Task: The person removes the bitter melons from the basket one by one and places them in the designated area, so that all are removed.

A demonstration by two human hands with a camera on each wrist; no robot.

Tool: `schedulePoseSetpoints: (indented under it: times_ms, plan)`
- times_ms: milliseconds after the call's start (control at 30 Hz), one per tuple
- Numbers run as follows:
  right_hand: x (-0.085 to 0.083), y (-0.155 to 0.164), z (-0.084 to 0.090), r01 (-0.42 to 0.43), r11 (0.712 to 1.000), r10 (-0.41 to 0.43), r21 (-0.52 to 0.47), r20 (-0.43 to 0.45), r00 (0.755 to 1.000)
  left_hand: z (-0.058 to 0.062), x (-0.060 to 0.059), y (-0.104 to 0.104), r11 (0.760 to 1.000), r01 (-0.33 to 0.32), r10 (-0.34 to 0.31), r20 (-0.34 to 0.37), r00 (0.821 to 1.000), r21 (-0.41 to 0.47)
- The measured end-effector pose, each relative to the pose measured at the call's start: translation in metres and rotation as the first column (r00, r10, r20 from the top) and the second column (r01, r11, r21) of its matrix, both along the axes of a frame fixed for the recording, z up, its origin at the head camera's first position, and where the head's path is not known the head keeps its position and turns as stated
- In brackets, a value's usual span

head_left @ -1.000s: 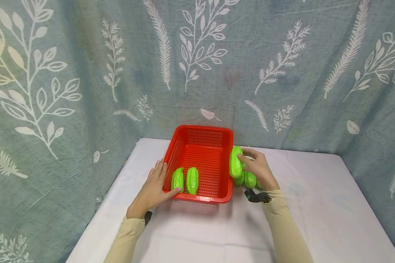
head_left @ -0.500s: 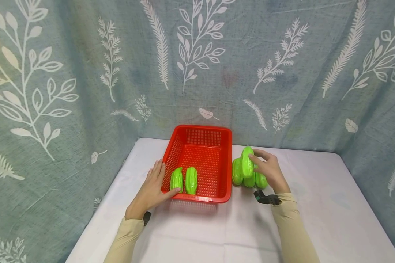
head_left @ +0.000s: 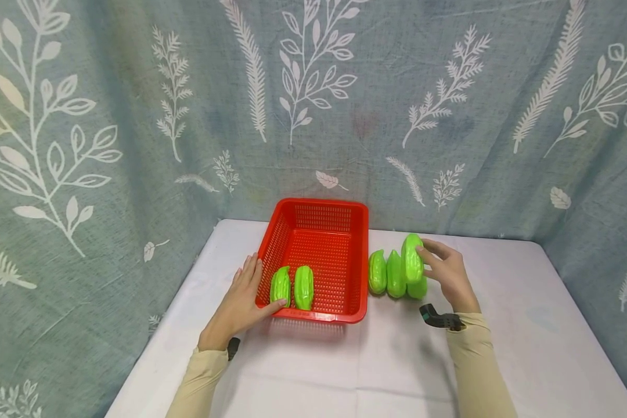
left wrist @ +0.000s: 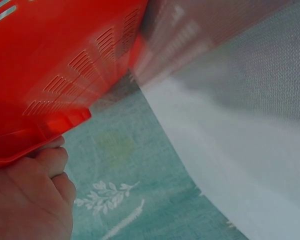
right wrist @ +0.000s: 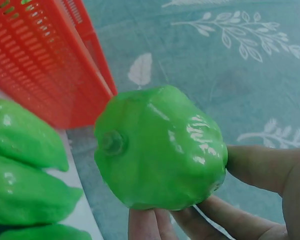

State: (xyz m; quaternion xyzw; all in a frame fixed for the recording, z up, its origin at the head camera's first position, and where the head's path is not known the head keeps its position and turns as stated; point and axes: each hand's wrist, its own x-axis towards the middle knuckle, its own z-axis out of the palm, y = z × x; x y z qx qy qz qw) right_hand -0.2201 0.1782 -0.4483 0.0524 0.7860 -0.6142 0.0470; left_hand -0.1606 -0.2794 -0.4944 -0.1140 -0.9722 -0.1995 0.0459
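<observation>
R hand (head_left: 446,274) grips green gourd (head_left: 411,259) above counter (head_left: 376,371); L hand (head_left: 240,302), fingers straight, rests flat against red basket (head_left: 319,212).

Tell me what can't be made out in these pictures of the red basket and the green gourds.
- Head view: the gourd on the table under the lifted gourd is mostly covered by it.
- Head view: the right hand shows only its back; its hold on the gourd is seen only in the right wrist view.
- Left wrist view: the red basket is blurred and cut off at the top, and only part of the left hand shows.
</observation>
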Motion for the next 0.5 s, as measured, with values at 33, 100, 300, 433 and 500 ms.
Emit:
schedulePoseSetpoints:
  times_ms: [33,100,300,433,500]
  plan:
    - [0.001,0.002,0.0,0.009,1.0,-0.009,-0.006,0.0,1.0,0.0,0.0,0.0,1.0,0.0,0.0,-0.001,1.0,0.001]
    - [0.002,0.006,-0.001,0.026,0.999,-0.026,-0.021,0.003,1.0,0.0,0.0,0.0,1.0,0.0,0.0,-0.002,1.0,0.001]
    - [0.005,0.019,-0.008,0.073,0.997,-0.073,-0.031,-0.005,0.997,0.0,0.0,-0.001,1.0,-0.001,0.001,0.0,1.0,0.0]
    - [0.006,0.026,-0.013,0.114,0.993,-0.114,-0.034,-0.015,0.993,-0.001,0.0,-0.001,1.0,-0.002,0.002,0.002,1.0,0.003]
    - [0.006,0.028,-0.015,0.138,0.99,-0.138,-0.032,-0.006,0.99,-0.002,0.001,-0.001,1.0,-0.003,0.003,-0.001,1.0,0.005]
